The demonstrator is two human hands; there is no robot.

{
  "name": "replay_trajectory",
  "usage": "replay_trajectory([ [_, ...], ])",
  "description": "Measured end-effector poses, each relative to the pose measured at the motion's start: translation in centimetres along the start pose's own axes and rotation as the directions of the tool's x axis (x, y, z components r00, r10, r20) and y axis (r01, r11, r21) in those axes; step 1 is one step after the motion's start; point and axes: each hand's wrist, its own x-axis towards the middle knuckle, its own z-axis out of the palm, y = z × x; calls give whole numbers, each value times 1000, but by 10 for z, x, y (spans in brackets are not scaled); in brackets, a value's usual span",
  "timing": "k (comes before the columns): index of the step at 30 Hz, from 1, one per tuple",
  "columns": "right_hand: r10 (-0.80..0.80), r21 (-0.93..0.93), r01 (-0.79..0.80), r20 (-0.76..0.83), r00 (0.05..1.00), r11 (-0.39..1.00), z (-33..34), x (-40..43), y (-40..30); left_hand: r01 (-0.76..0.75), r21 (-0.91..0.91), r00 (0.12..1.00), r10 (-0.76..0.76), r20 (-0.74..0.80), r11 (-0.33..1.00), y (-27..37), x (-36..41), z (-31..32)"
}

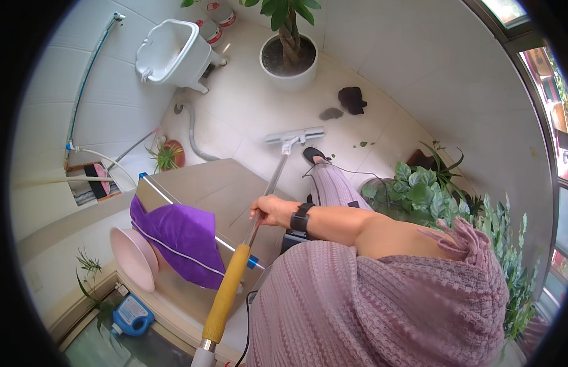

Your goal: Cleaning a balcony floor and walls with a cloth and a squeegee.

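Observation:
My right hand (265, 211), with a black band on its wrist, is closed around the metal pole (275, 176) of a mop or floor squeegee. The tool's wide grey head (294, 136) rests on the tiled floor, just beyond my black shoe (313, 156). A yellow sleeve (226, 293) covers the pole's near part, which runs down to the bottom edge of the picture. My left hand is out of view. Past the head lie a black cloth-like thing (352, 100) and a dark grey patch or scrap (331, 113). Small green leaves (363, 144) lie near my foot.
A large beige boxy unit (238, 183) stands left of me, with a purple cloth (183, 243) and a pink basin (135, 259). Ahead are a potted tree (291, 75), a white footed tub (174, 55) and a grey hose (192, 128). Leafy plants (419, 188) and a thin cable are at right.

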Motion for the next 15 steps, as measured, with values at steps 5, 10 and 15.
replay_trajectory([
  [5, -226, 107, 224, 6, 974, 969, -19, -37, -69, -8, -129, 999, 13, 40, 992, -11, 21, -10],
  [10, -437, 274, 449, -108, 893, 850, -38, -49, -172, 21, -197, 998, -9, 64, 980, -59, 41, -2],
  [15, -503, 456, 554, -241, 830, 696, -66, -39, -257, 101, -191, 992, -84, 97, 976, -136, 67, 36],
])
